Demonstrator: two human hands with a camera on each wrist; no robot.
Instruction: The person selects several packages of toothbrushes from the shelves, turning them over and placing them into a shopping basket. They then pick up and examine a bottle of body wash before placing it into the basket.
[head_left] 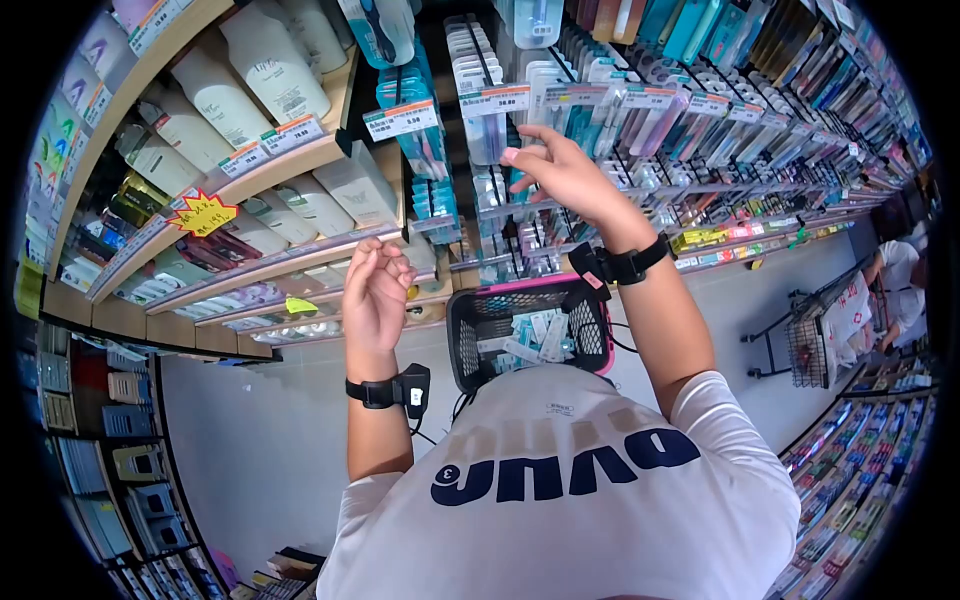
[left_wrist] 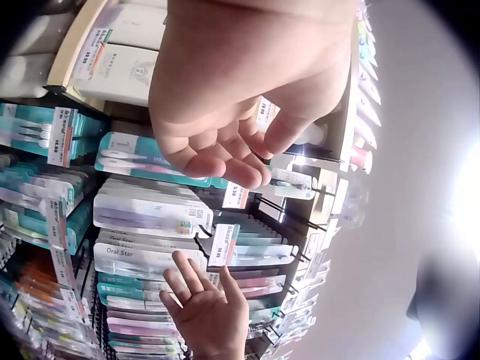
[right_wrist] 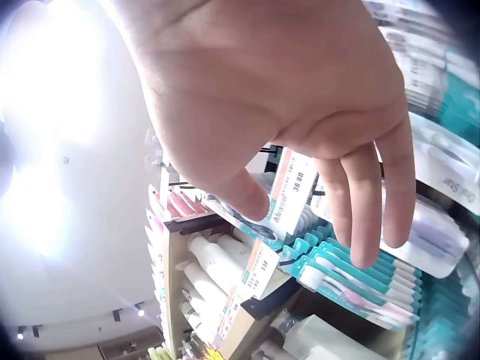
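Reach-and-select step, by my read: right hand point(head_left: 565, 175), fingers spread and seemingly empty, hovers at hanging toothbrush packs point(head_left: 487, 150) above the basket point(head_left: 470, 330); left hand point(head_left: 375, 295) loosely curled, idle; next needs a pinch on one pack.

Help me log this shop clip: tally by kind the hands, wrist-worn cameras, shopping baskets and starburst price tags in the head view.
Hands: 2, the left hand and the right hand
Wrist-worn cameras: 2, the second at
Shopping basket: 1
Yellow starburst tag: 1
Total: 6
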